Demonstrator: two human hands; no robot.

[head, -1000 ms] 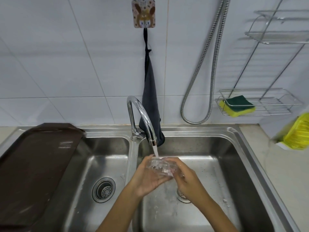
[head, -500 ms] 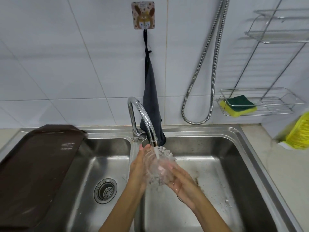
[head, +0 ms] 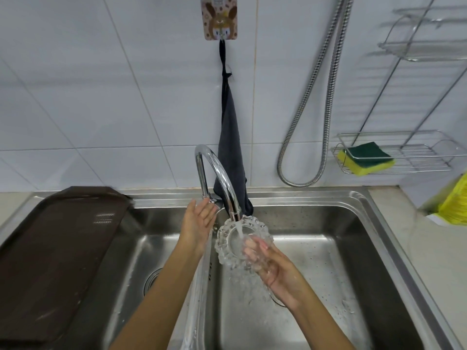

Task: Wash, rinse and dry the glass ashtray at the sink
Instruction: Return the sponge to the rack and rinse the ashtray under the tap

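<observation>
The clear glass ashtray with a knobbly rim is tilted up on edge under the running tap, over the right basin. My right hand grips it from its lower right, fingers showing through the glass. Water streams onto its inside and splashes down below it. My left hand is off the ashtray, fingers spread and palm turned right, raised beside the tap's base. A dark cloth hangs from a wall hook behind the tap.
A double steel sink, its left basin partly covered by a brown tray. A yellow-green sponge lies in a wire rack on the right wall. A metal hose loops down the tiles. A yellow package sits on the right counter.
My left hand has let go of the ashtray and risen toward the tap's base. The ashtray, earlier held by both hands, is now tilted upright in my right hand alone.
</observation>
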